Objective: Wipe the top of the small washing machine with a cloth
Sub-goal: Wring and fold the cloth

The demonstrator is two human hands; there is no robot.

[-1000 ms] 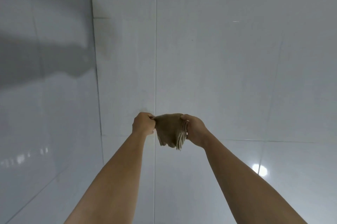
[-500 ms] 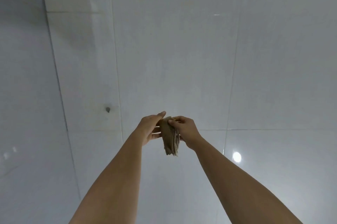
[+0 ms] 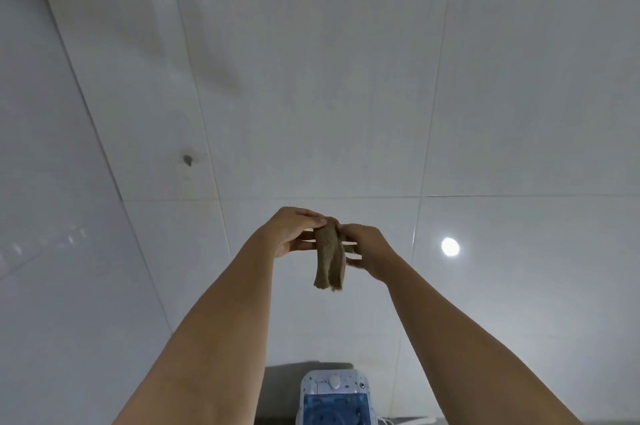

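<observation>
A folded brown cloth [image 3: 329, 256] hangs in the air at arm's length, in front of a white tiled wall. My left hand [image 3: 292, 232] pinches its top edge from the left, fingers flat. My right hand [image 3: 367, 250] grips the same top edge from the right. The small washing machine [image 3: 334, 397], white with a translucent blue lid and a round knob, shows at the bottom edge, well below both hands and between my forearms. Only its rear top part is in view.
White glossy wall tiles [image 3: 346, 95] fill the view, meeting a side wall on the left. A small dark plug or hole [image 3: 187, 159] sits in the wall at left. A lamp reflection [image 3: 450, 246] glints at right. A white cord [image 3: 405, 420] lies beside the machine.
The view has tilted downward, bringing the washing machine into sight at the bottom. The cloth has gone from spread between both hands to folded narrow, and my hands have come close together.
</observation>
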